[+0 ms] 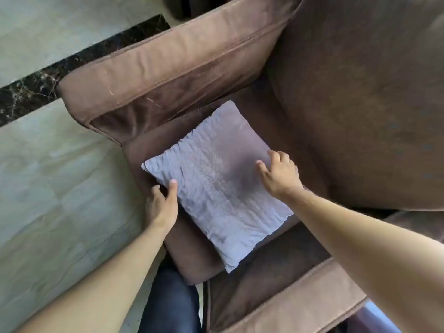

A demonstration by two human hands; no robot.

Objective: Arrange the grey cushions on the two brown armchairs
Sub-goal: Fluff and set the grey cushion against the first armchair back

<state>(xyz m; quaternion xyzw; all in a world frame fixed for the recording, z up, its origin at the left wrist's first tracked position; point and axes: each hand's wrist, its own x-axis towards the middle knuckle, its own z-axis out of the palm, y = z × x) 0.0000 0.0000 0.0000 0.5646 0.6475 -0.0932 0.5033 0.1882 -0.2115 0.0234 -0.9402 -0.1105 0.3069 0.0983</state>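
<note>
A square grey cushion (216, 186) lies flat on the seat of a brown armchair (355, 97), turned like a diamond. My left hand (162, 205) grips the cushion's near left edge, thumb on top and fingers under it. My right hand (280, 174) rests on the cushion's right edge close to the chair's backrest, with its fingers spread on the fabric. Only this one cushion and this one armchair are in view.
The chair's left armrest (168, 75) and right armrest (300, 304) flank the seat. Pale tiled floor (48, 188) with a dark marble strip (31, 92) lies to the left. My leg in blue jeans (170, 304) stands against the seat's front.
</note>
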